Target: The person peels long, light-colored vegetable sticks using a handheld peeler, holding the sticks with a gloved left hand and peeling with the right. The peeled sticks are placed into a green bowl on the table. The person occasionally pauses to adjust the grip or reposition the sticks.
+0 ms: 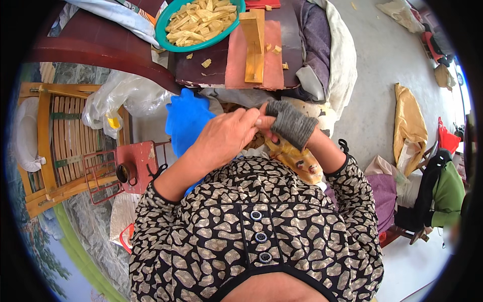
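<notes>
My left hand (230,130) is bare, and its curled fingers meet those of my right hand (277,122) above my lap. A grey knitted fingerless sleeve (292,122) covers my right palm and wrist. Whether anything small is pinched between the fingers is hidden. Beyond them, an upright wooden block with a flat base (254,53) stands on a pink cloth (236,56) on a dark table (203,77). To its left, a green plastic basin (158,32) holds many pale yellow dried slices (202,20). Blue fabric or a glove (188,120) lies beyond my left forearm.
Loose slices (206,63) lie on the table. A red stool (136,160) with a dark mug (126,173), a slatted wooden chair (69,128) and a clear plastic bag (132,94) are at the left. Purple and white cloths (343,64) hang at the table's right side.
</notes>
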Tool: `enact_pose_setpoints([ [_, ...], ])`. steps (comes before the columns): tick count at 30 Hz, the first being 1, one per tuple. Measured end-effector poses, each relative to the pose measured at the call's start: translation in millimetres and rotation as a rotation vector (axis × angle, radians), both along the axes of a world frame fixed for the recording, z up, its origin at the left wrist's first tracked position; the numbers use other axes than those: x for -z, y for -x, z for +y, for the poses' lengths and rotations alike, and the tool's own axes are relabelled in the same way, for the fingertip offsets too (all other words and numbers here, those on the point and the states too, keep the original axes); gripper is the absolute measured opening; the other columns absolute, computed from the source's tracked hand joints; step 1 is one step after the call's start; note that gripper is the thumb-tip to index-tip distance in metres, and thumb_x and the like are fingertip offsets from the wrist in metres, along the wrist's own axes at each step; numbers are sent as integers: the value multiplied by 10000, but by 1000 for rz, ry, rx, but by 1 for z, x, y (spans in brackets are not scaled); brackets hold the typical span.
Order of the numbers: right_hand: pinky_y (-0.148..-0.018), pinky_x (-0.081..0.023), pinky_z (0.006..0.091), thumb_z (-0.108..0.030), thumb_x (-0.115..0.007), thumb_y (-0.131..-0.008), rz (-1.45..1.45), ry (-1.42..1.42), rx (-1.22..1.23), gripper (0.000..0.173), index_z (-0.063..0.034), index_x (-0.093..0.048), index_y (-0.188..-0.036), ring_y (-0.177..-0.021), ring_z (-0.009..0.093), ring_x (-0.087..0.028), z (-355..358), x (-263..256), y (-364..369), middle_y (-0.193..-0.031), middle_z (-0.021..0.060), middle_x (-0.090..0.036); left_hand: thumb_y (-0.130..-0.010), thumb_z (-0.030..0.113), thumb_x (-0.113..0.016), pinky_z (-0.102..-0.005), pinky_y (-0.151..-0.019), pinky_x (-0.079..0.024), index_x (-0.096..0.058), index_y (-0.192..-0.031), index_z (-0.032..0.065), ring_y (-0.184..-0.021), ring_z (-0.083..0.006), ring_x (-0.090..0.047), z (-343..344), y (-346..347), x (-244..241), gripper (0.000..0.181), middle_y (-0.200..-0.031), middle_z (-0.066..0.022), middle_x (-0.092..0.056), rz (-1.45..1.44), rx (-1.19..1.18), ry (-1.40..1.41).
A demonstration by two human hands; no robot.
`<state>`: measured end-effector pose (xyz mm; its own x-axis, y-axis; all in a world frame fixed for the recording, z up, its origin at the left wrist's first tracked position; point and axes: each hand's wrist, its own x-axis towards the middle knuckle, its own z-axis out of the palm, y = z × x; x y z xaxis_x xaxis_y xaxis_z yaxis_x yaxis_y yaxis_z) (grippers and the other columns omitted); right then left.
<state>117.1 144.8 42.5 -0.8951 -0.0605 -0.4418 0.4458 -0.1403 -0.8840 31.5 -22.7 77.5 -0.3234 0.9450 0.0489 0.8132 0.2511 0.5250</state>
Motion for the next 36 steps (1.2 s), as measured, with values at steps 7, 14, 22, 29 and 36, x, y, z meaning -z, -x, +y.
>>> enact_pose_setpoints([
  [7,-651,-434,320,-259,-595,-817,315,-319,-196,258,-23,-522,-745,-692,204,-555,-14,-34,-14,-691,90,-549,-629,25,-591,-357,-671,-430,-507,-894,23,-751,-253,-554,-13,-10,-33,278,-915,-89,-537,254,120,1],
  [14,-666,-436,358,-276,-498,-886,411,-343,-395,231,-52,-535,-846,-742,286,-560,-23,-64,-40,-740,109,-536,-678,146,-526,-315,-639,-358,-486,-749,96,-629,-154,-453,-37,-13,-57,95,-673,-14,-407,411,322,-103],
  [22,-656,-441,322,-283,-548,-868,224,-257,-257,259,-26,-571,-848,-695,223,-569,-31,-70,-33,-716,104,-567,-642,121,-631,-346,-704,-349,-557,-774,101,-632,-185,-443,-48,-10,-50,153,-686,-11,-436,206,153,-132],
  [29,-623,-435,328,-247,-563,-856,395,-351,-331,215,-35,-564,-819,-651,216,-561,-35,-74,-40,-674,98,-552,-667,160,-615,-335,-643,-358,-472,-693,104,-619,-199,-438,-53,-1,-42,156,-680,-26,-433,352,243,-165],
  [36,-582,-434,280,-273,-564,-863,511,-405,-61,228,-53,-583,-809,-592,175,-540,-12,-103,-42,-635,61,-539,-791,154,-550,-405,-676,-409,-509,-797,44,-694,-260,-508,-62,76,13,117,-763,-75,-513,180,-322,-156],
])
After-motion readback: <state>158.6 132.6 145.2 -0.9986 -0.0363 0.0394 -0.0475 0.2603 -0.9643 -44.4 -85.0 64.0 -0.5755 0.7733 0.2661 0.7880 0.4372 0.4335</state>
